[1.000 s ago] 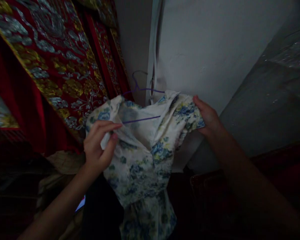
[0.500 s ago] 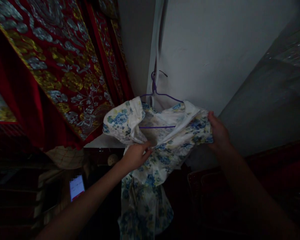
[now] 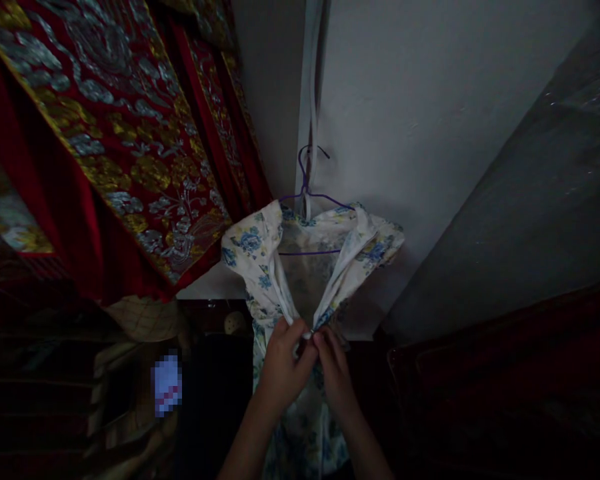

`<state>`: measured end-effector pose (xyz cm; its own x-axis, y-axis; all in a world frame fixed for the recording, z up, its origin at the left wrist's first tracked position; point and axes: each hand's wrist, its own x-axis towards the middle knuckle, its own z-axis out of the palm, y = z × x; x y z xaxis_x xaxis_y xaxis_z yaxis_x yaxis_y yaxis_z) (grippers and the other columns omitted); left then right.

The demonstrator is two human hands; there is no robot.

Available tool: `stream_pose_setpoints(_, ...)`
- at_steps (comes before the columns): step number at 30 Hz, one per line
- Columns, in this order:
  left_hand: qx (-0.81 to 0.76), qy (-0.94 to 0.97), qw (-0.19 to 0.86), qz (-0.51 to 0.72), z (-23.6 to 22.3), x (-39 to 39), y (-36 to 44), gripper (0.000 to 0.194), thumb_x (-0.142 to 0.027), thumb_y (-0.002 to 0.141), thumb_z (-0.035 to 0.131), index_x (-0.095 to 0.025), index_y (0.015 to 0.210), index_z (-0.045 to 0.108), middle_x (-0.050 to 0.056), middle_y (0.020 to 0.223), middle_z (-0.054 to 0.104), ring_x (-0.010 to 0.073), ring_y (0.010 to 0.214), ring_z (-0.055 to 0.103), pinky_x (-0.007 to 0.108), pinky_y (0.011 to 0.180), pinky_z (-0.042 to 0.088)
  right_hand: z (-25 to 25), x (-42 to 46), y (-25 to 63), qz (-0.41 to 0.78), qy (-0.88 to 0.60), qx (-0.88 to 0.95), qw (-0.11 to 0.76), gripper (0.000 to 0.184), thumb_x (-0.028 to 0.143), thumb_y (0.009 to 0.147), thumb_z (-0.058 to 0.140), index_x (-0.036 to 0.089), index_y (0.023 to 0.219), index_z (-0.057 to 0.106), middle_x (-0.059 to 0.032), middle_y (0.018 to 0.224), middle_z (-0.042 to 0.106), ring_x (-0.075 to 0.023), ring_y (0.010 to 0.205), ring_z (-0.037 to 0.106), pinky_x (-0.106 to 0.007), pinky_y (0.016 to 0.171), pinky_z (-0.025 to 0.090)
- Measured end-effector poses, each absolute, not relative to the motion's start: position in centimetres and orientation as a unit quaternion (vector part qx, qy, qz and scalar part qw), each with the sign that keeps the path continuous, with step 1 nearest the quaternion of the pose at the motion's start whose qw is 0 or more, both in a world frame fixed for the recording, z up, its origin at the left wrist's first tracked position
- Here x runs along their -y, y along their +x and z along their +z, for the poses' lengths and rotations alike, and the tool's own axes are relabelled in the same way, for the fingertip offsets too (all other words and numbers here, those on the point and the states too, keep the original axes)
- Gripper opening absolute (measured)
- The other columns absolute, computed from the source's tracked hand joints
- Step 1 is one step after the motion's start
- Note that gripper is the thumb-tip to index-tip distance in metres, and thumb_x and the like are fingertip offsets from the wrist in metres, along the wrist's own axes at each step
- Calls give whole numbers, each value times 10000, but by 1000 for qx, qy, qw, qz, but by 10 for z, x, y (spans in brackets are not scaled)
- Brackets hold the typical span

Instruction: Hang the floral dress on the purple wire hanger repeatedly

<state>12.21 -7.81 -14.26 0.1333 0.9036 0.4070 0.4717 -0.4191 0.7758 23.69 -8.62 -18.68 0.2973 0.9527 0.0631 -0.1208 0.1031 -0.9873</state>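
Observation:
A white dress with blue and yellow flowers [image 3: 253, 247] hangs on a thin purple wire hanger [image 3: 307, 193], whose hook is caught on a white strap against the wall. The dress's upper opening gapes in a V. My left hand [image 3: 281, 363] and my right hand [image 3: 334, 363] meet at the bottom of that V, fingertips pinching the two fabric edges together around a small pale fastener. The lower dress hangs down behind my forearms.
Red cloth with gold and silver embroidery [image 3: 110, 133] hangs at the left. A white wall [image 3: 420, 120] is behind the dress and a grey slanted surface [image 3: 530, 200] at right. A lit phone screen [image 3: 167, 385] glows in the dark lower left.
The dress was held spread by its shoulders and now hangs straight on the hanger. Both hands left the shoulders and came down together to the bottom of the opening.

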Motion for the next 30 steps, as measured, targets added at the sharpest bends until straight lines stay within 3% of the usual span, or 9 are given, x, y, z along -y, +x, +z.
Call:
stream_pose_setpoints(4, -443, 744, 261, 426, -133, 82, 108, 134, -229, 957, 469, -188, 926, 592, 92, 1037, 574, 249, 1019, 562, 362, 897, 455, -166, 74, 244, 464, -455, 512, 561, 356, 563, 855, 674, 208, 858, 669, -35, 833, 670, -215, 848, 628, -300, 762, 512)
stream_pose_setpoints(8, -453, 742, 262, 420, -131, 82, 107, 180, -249, 995, 422, -198, 891, 559, 73, 951, 579, 245, 952, 563, 366, 848, 442, -156, 78, 247, 473, -423, 532, 561, 386, 530, 922, 604, 203, 721, 567, 28, 649, 513, -133, 621, 476, -235, 580, 407)
stream_pose_setpoints(15, -454, 748, 283, 393, -126, 87, 114, 176, -253, 1001, 418, -214, 878, 537, 74, 962, 611, 246, 963, 580, 365, 856, 451, -157, 86, 246, 480, -440, 502, 569, 296, 496, 919, 622, 223, 814, 582, 6, 758, 572, -163, 732, 541, -249, 673, 463)
stream_pose_setpoints(19, -459, 763, 279, 360, -119, 81, 107, 179, -248, 986, 436, -209, 876, 572, 79, 963, 618, 256, 975, 593, 380, 872, 465, -154, 84, 251, 509, -440, 510, 535, 347, 528, 914, 612, 217, 765, 571, 18, 675, 539, -149, 630, 507, -248, 583, 430)
stream_pose_setpoints(21, -452, 745, 291, 396, -126, 78, 107, 155, -248, 985, 469, -219, 1075, 592, 85, 1084, 638, 250, 1055, 598, 390, 945, 463, -153, 84, 250, 518, -439, 499, 539, 380, 537, 900, 619, 213, 713, 555, 31, 589, 507, -133, 552, 471, -244, 534, 391)
stream_pose_setpoints(23, -443, 687, 313, 484, -142, 77, 111, 419, -252, 969, 536, -258, 1373, 422, 88, 1223, 623, 230, 1130, 600, 389, 1015, 454, -151, 84, 247, 522, -434, 480, 555, 418, 545, 879, 630, 210, 650, 529, 36, 526, 489, -119, 500, 450, -242, 515, 372)
stream_pose_setpoints(25, -433, 615, 343, 562, -162, 76, 120, 643, -264, 949, 583, -280, 1480, 222, 91, 1264, 615, 213, 1137, 617, 380, 1023, 466, -151, 85, 243, 533, -432, 460, 564, 457, 569, 842, 647, 209, 599, 506, 34, 491, 479, -109, 459, 434, -241, 487, 356)
stream_pose_setpoints(27, -426, 589, 371, 578, -180, 74, 129, 514, -288, 955, 560, -255, 1411, 325, 84, 1200, 644, 215, 1093, 639, 369, 986, 488, -152, 87, 242, 557, -437, 446, 548, 474, 602, 799, 667, 204, 586, 521, 33, 471, 478, -103, 420, 424, -238, 451, 334)
stream_pose_setpoints(30, -427, 629, 368, 535, -188, 70, 138, 158, -334, 978, 487, -203, 994, 575, 57, 950, 675, 222, 939, 649, 338, 871, 504, -151, 85, 249, 601, -446, 443, 493, 474, 621, 776, 666, 187, 610, 573, 32, 431, 487, -98, 375, 422, -229, 417, 301)
